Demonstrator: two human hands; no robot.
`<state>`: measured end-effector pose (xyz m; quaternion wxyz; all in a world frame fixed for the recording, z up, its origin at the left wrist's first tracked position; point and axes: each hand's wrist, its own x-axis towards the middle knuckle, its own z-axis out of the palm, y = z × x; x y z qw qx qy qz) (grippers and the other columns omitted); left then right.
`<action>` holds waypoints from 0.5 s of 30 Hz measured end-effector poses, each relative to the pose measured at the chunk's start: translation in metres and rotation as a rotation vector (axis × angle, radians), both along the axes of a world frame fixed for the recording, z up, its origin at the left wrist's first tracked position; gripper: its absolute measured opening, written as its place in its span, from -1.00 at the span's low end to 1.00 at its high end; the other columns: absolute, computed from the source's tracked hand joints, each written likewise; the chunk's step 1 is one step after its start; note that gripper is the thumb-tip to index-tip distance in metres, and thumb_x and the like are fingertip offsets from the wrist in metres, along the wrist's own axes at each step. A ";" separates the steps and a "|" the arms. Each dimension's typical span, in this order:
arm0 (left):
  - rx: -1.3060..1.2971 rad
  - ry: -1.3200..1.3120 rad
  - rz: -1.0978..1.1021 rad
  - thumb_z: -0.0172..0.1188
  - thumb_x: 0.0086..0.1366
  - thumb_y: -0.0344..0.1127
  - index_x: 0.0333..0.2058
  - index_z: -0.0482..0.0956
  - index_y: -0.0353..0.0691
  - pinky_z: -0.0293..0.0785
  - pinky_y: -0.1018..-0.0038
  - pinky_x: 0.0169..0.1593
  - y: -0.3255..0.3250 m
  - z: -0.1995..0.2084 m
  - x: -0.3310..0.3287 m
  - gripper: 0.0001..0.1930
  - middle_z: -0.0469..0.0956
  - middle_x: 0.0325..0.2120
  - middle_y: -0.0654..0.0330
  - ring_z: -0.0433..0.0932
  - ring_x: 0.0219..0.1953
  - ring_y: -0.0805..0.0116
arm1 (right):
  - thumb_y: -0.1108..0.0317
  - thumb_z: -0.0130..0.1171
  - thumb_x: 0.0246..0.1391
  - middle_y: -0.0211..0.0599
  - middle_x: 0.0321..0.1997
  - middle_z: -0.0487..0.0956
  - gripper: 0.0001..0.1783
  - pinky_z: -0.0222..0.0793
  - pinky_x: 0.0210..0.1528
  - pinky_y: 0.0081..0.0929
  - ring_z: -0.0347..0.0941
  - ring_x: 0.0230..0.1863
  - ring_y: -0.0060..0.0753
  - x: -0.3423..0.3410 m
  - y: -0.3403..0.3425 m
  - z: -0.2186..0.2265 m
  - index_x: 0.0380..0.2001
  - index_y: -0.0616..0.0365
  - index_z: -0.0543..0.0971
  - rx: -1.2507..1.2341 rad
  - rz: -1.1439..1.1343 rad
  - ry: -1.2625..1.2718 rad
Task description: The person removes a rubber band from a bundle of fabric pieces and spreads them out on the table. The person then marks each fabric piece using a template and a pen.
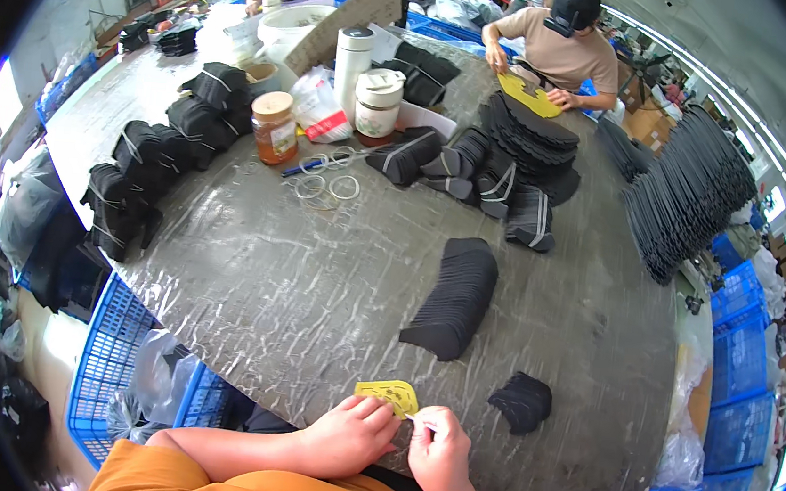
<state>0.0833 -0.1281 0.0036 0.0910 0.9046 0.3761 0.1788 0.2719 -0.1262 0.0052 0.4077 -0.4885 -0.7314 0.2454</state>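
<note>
Near the table's front edge, my left hand presses its fingers on a yellow template with cut-out slots, holding it in place. Whatever lies under the template is mostly hidden by it and the hand. My right hand is closed in a pinch round a thin white pen, whose tip meets the template's right edge. To the right lies a small pile of black cut pieces. Farther off, a long fanned row of similar black pieces rests on the table.
Banded black bundles line the left side. A jar, a white bottle, a lidded cup and loose rubber bands stand or lie mid-table. Across, a person holds a larger yellow template. Blue crates flank the table.
</note>
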 end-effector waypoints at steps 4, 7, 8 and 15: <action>-0.109 -0.096 0.216 0.35 0.15 -0.27 -0.08 0.61 -0.27 0.48 0.24 -0.02 0.030 0.003 -0.011 -0.64 0.54 -0.25 0.10 0.49 -0.13 0.04 | 0.60 0.17 0.12 -0.09 -0.35 0.55 -0.82 0.48 -0.33 -0.16 0.54 -0.36 0.09 0.001 -0.001 -0.001 -0.26 0.20 0.39 0.010 -0.010 0.004; -0.268 -0.170 0.213 0.41 0.09 -0.26 -0.15 0.65 -0.23 0.51 0.25 -0.04 0.041 0.001 -0.025 -0.66 0.55 -0.25 0.10 0.54 -0.15 0.06 | 0.57 0.10 0.20 -0.05 -0.35 0.54 -0.89 0.49 -0.29 -0.21 0.56 -0.35 0.03 0.003 0.003 0.006 -0.26 0.22 0.39 -0.138 -0.037 0.122; -0.264 -0.173 0.205 0.41 0.09 -0.26 -0.15 0.65 -0.23 0.51 0.25 -0.04 0.040 -0.001 -0.025 -0.66 0.55 -0.25 0.10 0.54 -0.15 0.06 | 0.56 0.07 0.22 -0.03 -0.34 0.54 -0.92 0.50 -0.27 -0.22 0.57 -0.33 0.02 0.009 0.006 0.006 -0.27 0.23 0.38 -0.138 -0.071 0.128; -0.213 -0.483 0.251 0.47 0.00 -0.37 -0.39 0.57 -0.21 0.56 0.25 -0.09 0.034 -0.020 -0.027 -0.76 0.65 -0.31 0.13 0.62 -0.20 0.07 | 0.63 0.12 0.02 -0.02 -0.29 0.62 -0.74 0.51 -0.20 -0.33 0.61 -0.29 -0.13 0.007 0.032 0.000 -0.17 0.29 0.56 -0.350 0.027 0.069</action>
